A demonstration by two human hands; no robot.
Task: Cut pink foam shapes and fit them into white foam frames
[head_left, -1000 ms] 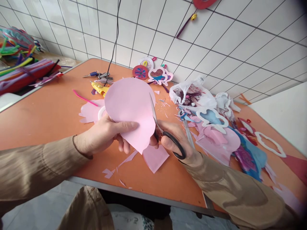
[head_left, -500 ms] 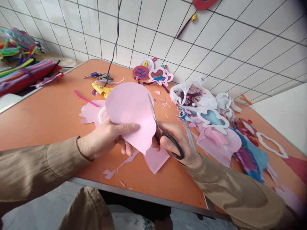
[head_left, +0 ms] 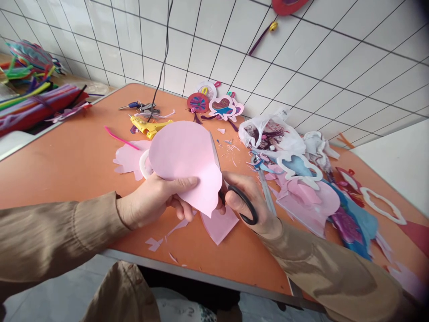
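Both closed, mid-frame: left hand pinches pink sheet, right hand grips scissors; I'd judge top curve cut, lower edge unfinished.

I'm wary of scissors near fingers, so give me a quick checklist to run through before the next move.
1. Left hand holding the pink sheet, thumb on top: ok.
2. Right hand holding the scissors by the black handle: ok.
3. Left thumb away from the sheet's right edge, where the scissors are: ok.
4. How far the blades are open: cannot tell, the sheet hides most of them.
5. Orange table below free of offcuts: not ok, a pink offcut lies there.
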